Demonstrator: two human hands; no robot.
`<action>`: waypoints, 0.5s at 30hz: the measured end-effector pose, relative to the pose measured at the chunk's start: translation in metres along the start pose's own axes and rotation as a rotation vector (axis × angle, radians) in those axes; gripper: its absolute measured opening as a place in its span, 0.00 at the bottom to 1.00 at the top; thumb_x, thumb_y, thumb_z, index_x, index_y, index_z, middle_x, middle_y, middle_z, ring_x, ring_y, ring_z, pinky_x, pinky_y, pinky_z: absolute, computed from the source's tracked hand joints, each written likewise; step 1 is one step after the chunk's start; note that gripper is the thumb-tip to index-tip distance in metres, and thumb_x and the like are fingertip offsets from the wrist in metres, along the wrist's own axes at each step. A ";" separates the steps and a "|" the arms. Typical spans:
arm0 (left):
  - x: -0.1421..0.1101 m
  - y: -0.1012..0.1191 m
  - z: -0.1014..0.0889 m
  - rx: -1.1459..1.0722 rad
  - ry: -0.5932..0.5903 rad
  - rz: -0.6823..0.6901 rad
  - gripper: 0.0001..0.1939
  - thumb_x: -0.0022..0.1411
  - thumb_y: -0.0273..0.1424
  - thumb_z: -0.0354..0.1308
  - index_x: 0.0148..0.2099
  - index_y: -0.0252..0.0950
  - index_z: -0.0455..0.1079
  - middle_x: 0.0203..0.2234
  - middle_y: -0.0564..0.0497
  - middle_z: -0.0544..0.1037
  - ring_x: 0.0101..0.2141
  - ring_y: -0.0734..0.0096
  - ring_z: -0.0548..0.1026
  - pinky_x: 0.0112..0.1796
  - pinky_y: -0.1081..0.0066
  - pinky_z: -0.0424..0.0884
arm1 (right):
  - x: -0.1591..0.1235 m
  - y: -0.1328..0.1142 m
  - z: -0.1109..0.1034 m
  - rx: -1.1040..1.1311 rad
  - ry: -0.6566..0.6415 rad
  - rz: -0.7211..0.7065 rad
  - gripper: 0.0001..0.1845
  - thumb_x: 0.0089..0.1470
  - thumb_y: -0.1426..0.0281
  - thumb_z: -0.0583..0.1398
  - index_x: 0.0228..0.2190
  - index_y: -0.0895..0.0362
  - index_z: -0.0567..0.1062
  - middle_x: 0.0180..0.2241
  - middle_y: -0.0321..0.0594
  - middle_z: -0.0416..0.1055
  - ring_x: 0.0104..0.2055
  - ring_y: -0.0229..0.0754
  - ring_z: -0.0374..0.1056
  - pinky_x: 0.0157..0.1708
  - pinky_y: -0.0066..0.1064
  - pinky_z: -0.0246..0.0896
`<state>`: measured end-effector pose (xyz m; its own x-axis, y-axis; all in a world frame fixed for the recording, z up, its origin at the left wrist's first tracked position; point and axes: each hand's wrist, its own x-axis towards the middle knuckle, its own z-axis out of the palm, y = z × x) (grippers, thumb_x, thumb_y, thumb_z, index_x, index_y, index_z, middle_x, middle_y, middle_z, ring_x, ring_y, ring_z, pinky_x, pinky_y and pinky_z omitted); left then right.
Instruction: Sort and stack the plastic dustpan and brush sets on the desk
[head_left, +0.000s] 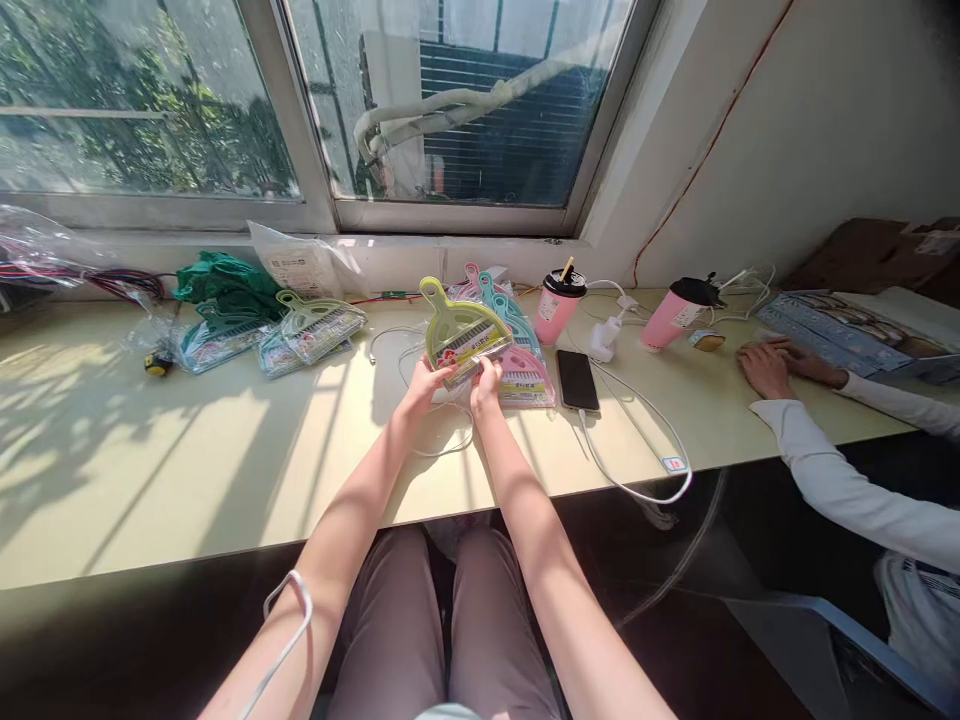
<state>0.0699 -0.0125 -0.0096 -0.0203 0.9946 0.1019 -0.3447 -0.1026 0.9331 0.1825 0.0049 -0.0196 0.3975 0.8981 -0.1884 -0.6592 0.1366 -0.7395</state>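
A yellow-green mini dustpan (459,325) with a small brush and label tucked in it is held up just above the pale table (225,450). My left hand (425,383) grips its lower left edge and my right hand (487,380) pinches its lower right edge by the brush. Behind and to the right of it lie more dustpan sets, a pink one (525,380) and teal ones (508,310), stacked flat.
Bagged green dustpan sets (311,328) lie at left. A black phone (577,379) with a white cable (637,450), two pink cups (559,300) (675,312) and a charger sit right. Another person's hands (772,365) rest at far right beside boxes. Window behind.
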 end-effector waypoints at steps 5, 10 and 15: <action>-0.005 0.009 0.000 0.032 0.008 0.006 0.29 0.38 0.33 0.79 0.44 0.35 0.76 0.37 0.43 0.84 0.43 0.49 0.82 0.42 0.60 0.77 | 0.001 0.007 0.000 0.002 0.016 0.005 0.10 0.47 0.70 0.61 0.36 0.53 0.72 0.33 0.32 0.78 0.37 0.38 0.75 0.41 0.30 0.73; 0.002 0.003 -0.008 0.085 0.068 0.067 0.28 0.39 0.32 0.78 0.45 0.36 0.75 0.40 0.41 0.85 0.50 0.46 0.81 0.48 0.58 0.77 | 0.009 0.019 0.001 -0.040 0.001 -0.002 0.10 0.46 0.67 0.62 0.34 0.52 0.71 0.32 0.32 0.78 0.36 0.40 0.75 0.37 0.30 0.73; 0.006 0.001 -0.013 0.095 0.060 0.070 0.27 0.38 0.31 0.77 0.44 0.38 0.76 0.40 0.42 0.85 0.49 0.45 0.82 0.51 0.56 0.77 | 0.009 0.022 0.000 -0.047 -0.091 -0.040 0.12 0.44 0.65 0.63 0.34 0.51 0.69 0.32 0.32 0.78 0.39 0.42 0.77 0.41 0.33 0.74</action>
<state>0.0575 -0.0065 -0.0126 -0.0984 0.9839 0.1495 -0.2501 -0.1698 0.9532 0.1711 0.0156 -0.0378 0.3615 0.9269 -0.1004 -0.6127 0.1550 -0.7750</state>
